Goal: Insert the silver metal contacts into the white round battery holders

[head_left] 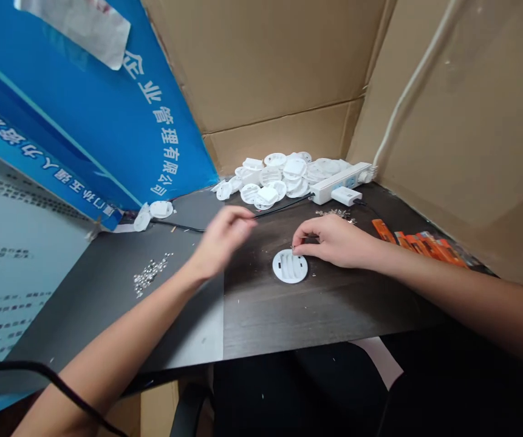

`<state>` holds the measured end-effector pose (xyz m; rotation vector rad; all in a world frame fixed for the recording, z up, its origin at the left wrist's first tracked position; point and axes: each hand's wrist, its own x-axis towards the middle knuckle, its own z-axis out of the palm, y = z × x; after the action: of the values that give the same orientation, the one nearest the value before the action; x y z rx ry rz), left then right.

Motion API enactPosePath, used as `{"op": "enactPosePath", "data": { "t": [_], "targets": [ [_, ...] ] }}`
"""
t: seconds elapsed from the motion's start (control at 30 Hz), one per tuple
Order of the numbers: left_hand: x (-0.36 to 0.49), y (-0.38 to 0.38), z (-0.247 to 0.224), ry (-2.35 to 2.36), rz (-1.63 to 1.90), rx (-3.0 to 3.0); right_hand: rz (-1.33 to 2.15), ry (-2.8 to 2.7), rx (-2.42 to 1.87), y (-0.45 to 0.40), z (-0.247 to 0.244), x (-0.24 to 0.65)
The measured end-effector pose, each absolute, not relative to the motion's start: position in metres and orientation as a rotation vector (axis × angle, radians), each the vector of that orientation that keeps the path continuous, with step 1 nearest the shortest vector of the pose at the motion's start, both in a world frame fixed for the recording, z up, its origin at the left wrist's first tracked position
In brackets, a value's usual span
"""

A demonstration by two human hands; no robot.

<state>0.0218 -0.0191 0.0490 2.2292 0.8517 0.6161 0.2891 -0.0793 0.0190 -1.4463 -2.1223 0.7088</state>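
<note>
A round white plastic cover lies on the dark table, its ribbed recess facing up. My right hand is at its upper right rim, thumb and forefinger pinched on a tiny metal piece whose exact kind is too small to tell. To the left of the cover, my left hand is raised above the table, apart from the cover and blurred by motion. Its fingers are curled together; whatever they hold, if anything, is hidden. Small shiny metal parts lie loose to the left, and more small metal pieces lie behind my right hand.
A heap of white plastic covers fills the back, beside a white power strip and a white adapter. Two more covers lie back left. Orange packets lie right. Cardboard walls and a blue panel enclose the table.
</note>
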Motion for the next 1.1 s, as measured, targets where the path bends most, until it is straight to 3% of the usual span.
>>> {"op": "enactPosePath", "data": {
  "t": [0.13, 0.77, 0.9, 1.1],
  "targets": [
    [0.033, -0.019, 0.017, 0.565, 0.244, 2.386, 0.774, -2.179, -1.537, -0.080, 0.019, 0.286],
    [0.048, -0.035, 0.009, 0.739, 0.354, 2.293, 0.629, -2.135, -1.668, -0.081, 0.023, 0.269],
    [0.045, -0.032, 0.010, 0.747, 0.453, 2.166, 0.369, -2.196, -1.560, -0.086, 0.017, 0.271],
    [0.042, -0.042, 0.006, 0.751, 0.623, 1.931, -0.297, -2.402, -1.339, -0.097, 0.024, 0.271]
  ]
}}
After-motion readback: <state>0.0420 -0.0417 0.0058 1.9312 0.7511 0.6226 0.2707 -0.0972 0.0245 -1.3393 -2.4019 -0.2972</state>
